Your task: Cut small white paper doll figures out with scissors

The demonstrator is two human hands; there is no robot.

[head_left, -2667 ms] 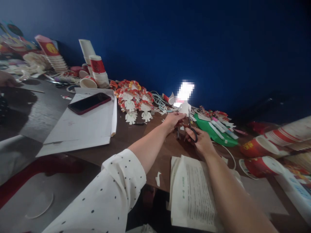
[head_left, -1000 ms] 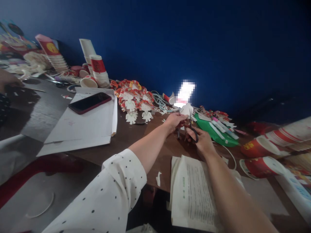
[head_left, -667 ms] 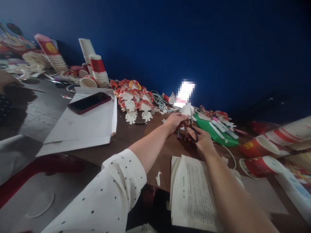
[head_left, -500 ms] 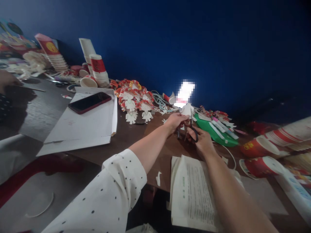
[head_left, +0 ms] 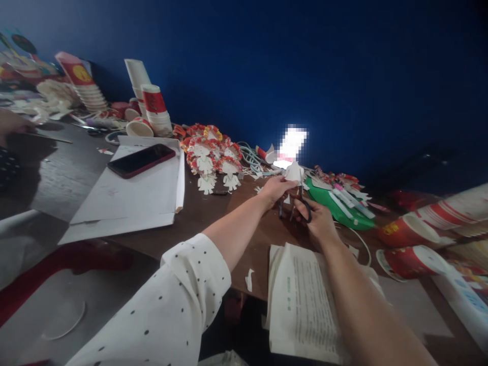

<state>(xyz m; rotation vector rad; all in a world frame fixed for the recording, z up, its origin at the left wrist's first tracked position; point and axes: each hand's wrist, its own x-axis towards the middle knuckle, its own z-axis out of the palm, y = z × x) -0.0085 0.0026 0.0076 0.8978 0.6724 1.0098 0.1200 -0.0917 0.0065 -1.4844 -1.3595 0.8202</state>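
My left hand pinches a small white piece of paper above the table. In my right hand is a pair of scissors with dark handles; the blades point up along the right side of the paper. Whether the blades touch it I cannot make out. Just left of my hands lies a cluster of paper dolls with white bodies and red and yellow frilled edges. A bright phone screen, blurred out, leans behind the paper.
On the left are a dark phone on a white board and stacked paper cups. Right of my hands lie a green packet with pens and red cups. A printed bag rests in front. Another person's hand shows far left.
Almost nothing differs. The white paper in my left hand has tilted very slightly, while both hands keep nearly the same place.
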